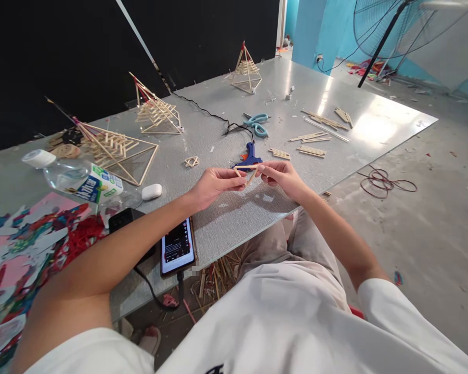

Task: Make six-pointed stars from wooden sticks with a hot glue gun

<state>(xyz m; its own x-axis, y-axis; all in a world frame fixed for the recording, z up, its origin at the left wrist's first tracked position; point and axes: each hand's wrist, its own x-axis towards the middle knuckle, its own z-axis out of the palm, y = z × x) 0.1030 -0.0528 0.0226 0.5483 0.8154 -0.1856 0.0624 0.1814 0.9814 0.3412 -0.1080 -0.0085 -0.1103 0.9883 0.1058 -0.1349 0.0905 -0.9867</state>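
Note:
Between my two hands is a small triangle of wooden sticks (246,167), raised over the front of the table. My left hand (218,184) pinches its left corner, and my right hand (280,177) pinches the right corner. Just behind it lies a blue hot glue gun (251,154) with an orange trigger, its nozzle end partly hidden by my fingers and the triangle. A little star of sticks (191,162) rests to the left. Short stick bundles (311,151) and longer sticks (325,120) lie on the right.
Stick pyramids (158,111) stand along the back. Light-blue scissors (258,124) lie behind the glue gun, near its black cord. At left are a water bottle (81,179), a white earbud case (152,191), a phone (178,246) with a cable, and colourful scraps (35,234).

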